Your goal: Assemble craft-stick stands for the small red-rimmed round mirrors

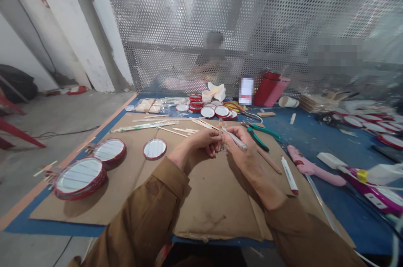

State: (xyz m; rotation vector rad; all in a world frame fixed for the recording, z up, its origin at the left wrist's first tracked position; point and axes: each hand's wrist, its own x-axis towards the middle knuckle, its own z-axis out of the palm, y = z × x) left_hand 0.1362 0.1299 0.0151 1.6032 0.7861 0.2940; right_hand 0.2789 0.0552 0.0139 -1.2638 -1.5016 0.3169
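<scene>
- Progress, judged from the bench: a stack of large red-rimmed round mirrors (pixel 80 176) and a second one (pixel 110 150) lie well to the left of my fingers, a single small red-rimmed mirror (pixel 154 149) nearer; loose thin wooden sticks (pixel 176 129) lie beyond my fingertips, unused.
- My left hand (pixel 201 141) is curled, fingertips pinched on a small clear piece (pixel 221 134) standing upright between both hands; what it is, I cannot tell.
- My right hand (pixel 241 145) is closed around a slim white pen-like tool (pixel 234 140), tip at the clear piece.
- Green-handled pliers (pixel 260 134) lie just beyond my right fingers, a white marker (pixel 289 174) to their right, on the brown cardboard sheet (pixel 132 191).
</scene>
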